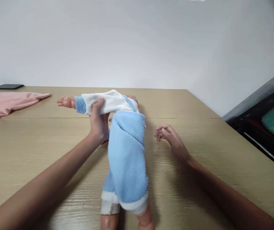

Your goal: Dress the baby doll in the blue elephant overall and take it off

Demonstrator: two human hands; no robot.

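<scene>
The left hand [98, 124] is wrapped round the sleeve [113, 103] of the doll [128, 156], mid-worktop [180, 105]; the right hand [171, 137], half-curled and empty, is near the doll; pink cloth [7, 101] lies far left.

bright, even light | soft shadows on table [175, 103] | pale sheen lower left | upper-right corner darkened
</scene>
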